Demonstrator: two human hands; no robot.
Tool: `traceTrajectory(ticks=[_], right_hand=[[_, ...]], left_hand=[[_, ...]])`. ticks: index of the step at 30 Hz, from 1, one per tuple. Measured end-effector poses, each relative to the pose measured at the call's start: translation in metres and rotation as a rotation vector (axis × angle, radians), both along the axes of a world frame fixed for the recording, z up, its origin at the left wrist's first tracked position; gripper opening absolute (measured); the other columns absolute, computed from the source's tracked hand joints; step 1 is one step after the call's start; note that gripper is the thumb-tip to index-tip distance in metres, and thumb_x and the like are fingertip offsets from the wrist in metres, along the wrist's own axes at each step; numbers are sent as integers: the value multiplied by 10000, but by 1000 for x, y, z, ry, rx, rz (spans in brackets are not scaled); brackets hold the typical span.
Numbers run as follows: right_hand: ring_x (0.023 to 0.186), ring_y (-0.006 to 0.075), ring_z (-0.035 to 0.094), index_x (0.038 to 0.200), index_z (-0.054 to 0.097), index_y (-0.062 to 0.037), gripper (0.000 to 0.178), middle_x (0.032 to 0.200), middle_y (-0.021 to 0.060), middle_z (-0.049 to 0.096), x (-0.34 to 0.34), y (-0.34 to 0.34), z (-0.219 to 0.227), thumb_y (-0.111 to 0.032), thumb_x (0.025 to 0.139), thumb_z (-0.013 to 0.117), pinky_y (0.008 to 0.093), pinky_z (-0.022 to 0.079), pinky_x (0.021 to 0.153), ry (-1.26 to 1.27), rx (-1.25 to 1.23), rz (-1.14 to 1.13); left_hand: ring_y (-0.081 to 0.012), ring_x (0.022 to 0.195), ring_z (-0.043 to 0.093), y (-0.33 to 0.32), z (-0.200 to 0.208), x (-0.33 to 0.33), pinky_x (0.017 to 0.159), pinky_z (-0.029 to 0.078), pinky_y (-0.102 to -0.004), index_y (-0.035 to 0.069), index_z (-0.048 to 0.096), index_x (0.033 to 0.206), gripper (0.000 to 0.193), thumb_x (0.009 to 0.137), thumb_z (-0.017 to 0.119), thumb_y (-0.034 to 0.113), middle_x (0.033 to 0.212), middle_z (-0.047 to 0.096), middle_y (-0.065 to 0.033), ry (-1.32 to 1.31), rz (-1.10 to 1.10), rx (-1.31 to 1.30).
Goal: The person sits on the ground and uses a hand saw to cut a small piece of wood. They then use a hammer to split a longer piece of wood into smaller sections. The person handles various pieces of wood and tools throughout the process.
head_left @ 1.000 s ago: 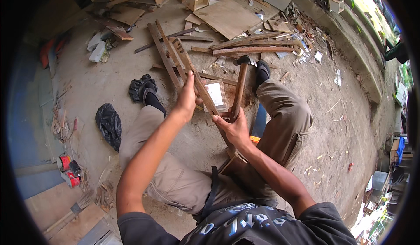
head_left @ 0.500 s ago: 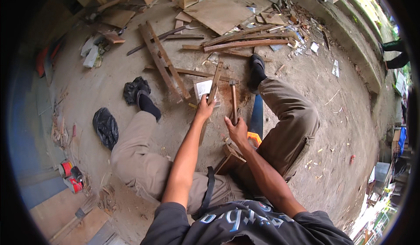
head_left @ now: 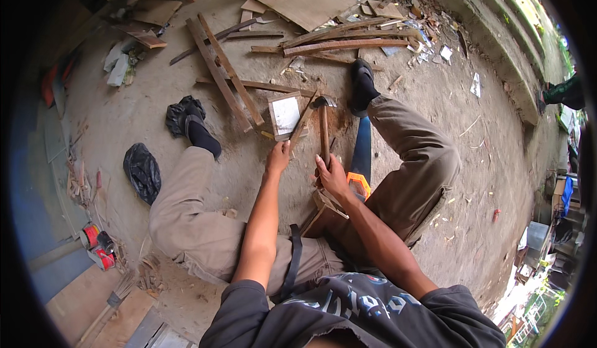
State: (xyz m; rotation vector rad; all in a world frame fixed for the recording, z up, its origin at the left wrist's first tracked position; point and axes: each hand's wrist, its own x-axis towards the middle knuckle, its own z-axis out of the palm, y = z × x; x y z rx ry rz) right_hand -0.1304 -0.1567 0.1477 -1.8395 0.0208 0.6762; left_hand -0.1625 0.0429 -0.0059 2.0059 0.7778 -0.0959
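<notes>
My right hand (head_left: 334, 177) is closed round the wooden handle of a claw hammer (head_left: 324, 127), whose head is at the far end, close to the tip of a thin wooden strip. My left hand (head_left: 278, 157) grips the near end of that wooden strip (head_left: 303, 118), which slants away to the right. Just left of the strip lies a small wooden piece with a white panel (head_left: 286, 113) on top. A handsaw (head_left: 362, 152) with a dark blue blade and orange handle rests by my right leg. Between my thighs sits a wooden box-like piece (head_left: 318, 216), partly hidden by my right forearm.
Long wooden battens (head_left: 221, 68) lie crossed ahead, with more curved strips (head_left: 348, 47) and a flat plywood sheet (head_left: 306, 3) beyond. Black plastic bags (head_left: 142, 172) are by my left foot. Red spools (head_left: 101, 258) lie at the left. A concrete step (head_left: 491, 43) runs along the right.
The wooden strip in my left hand has dropped and tilted right, uncovering the white panel. The hammer head has moved close to the strip's far end. The view has shifted slightly.
</notes>
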Motion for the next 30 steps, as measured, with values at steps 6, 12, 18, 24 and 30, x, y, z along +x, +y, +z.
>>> traceTrajectory(ticks=[6, 12, 18, 24, 30], right_hand=[[509, 216, 561, 873, 514, -14, 346, 617, 103, 513, -6, -5, -22, -339, 966, 588, 388, 444, 486, -251, -166, -45], [533, 289, 561, 851, 501, -5, 367, 628, 152, 536, 3, 3, -17, -345, 963, 584, 414, 437, 517, -296, -209, -51], [550, 273, 553, 812, 517, -19, 411, 611, 127, 522, -1, 2, -31, -393, 979, 543, 397, 417, 534, -161, -196, -53], [573, 247, 536, 803, 521, -21, 417, 611, 110, 504, 6, 5, -6, -399, 977, 548, 396, 412, 555, -162, -183, -83], [561, 283, 524, 821, 525, -10, 400, 615, 150, 506, 5, 4, -28, -376, 978, 549, 415, 403, 552, -165, -198, -103]], left_hand=[[-407, 883, 660, -3, 5, 11, 757, 505, -450, -35, 629, 1036, 554, 941, 540, 504, 923, 680, -246, 43, -74, 55], [-248, 854, 665, -2, -2, 3, 768, 511, -372, -39, 647, 1021, 536, 801, 765, 436, 892, 694, -164, -126, -27, -152], [-269, 883, 671, 2, -3, -16, 792, 514, -380, -26, 644, 1119, 629, 831, 694, 531, 972, 695, -169, 175, -244, -256], [-157, 516, 552, -13, 4, 0, 500, 476, -329, 23, 611, 1034, 555, 910, 575, 562, 698, 572, -57, 106, -37, -462], [-147, 480, 538, -16, 4, 21, 463, 455, -333, 22, 580, 894, 573, 923, 529, 593, 618, 521, -34, 144, 41, -553]])
